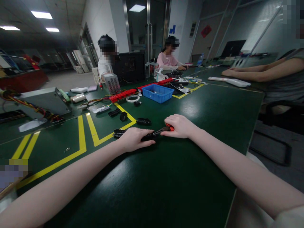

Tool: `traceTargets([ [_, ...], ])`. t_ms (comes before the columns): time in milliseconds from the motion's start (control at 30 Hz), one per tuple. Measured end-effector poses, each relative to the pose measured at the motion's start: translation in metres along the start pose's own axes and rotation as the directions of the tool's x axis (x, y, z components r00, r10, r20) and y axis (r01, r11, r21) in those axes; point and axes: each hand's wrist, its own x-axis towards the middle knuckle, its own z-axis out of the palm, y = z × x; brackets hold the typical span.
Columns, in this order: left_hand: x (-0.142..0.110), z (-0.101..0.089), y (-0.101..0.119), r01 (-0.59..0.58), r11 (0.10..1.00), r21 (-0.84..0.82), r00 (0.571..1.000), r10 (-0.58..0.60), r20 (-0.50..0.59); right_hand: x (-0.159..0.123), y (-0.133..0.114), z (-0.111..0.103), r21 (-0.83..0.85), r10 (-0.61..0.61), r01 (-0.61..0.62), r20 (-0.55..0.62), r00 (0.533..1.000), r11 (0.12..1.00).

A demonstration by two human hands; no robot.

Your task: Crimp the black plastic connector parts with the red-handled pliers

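In the head view, my right hand (180,126) is closed round the orange-red handles of a pair of pliers (161,130). The jaws point left and meet the end of a black part (147,137), which my left hand (135,139) grips against the green table. Fingers cover much of that part, so its exact kind is unclear. Just left of my left hand lies another dark ribbed piece (118,133). A similar black piece (143,121) rests beyond my fingers, and smaller black pieces (123,116) sit farther left.
A blue bin (157,93) stands ahead, beside a red strip (123,95) and a white ring (132,98). Yellow tape (95,129) marks the green table (190,177). At left is a metal case with cables (47,98). Other people sit at the far side and at right.
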Motion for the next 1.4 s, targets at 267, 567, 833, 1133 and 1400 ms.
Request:
traceTargets([
  [267, 0.0004, -0.0035, 0.0018, 0.000, 0.999, -0.047, 1.000, 0.001, 0.028, -0.0004, 0.0047, 0.0004, -0.042, -0.036, 0.033, -0.081, 0.996, 0.999],
  [567, 0.0005, -0.0039, 0.0025, -0.010, 0.999, -0.048, 1.000, 0.011, 0.025, -0.0007, 0.0021, 0.0000, -0.042, -0.036, 0.032, -0.076, 0.996, 0.999],
  [833, -0.0001, -0.0028, 0.0025, -0.006, 0.998, -0.061, 0.999, 0.009, 0.037, 0.0002, -0.0006, 0.0006, -0.019, -0.006, 0.005, -0.031, 0.999, 1.000],
  [1133, 0.0002, -0.0030, 0.0021, -0.006, 0.995, -0.099, 0.999, 0.009, 0.032, -0.0003, 0.0003, 0.0001, -0.039, -0.018, 0.015, -0.056, 0.998, 0.999],
  [1400, -0.0018, -0.0028, 0.0019, -0.017, 0.996, -0.089, 1.000, 0.018, 0.002, -0.0003, 0.0019, 0.0033, -0.056, -0.013, 0.010, -0.060, 0.998, 0.998],
])
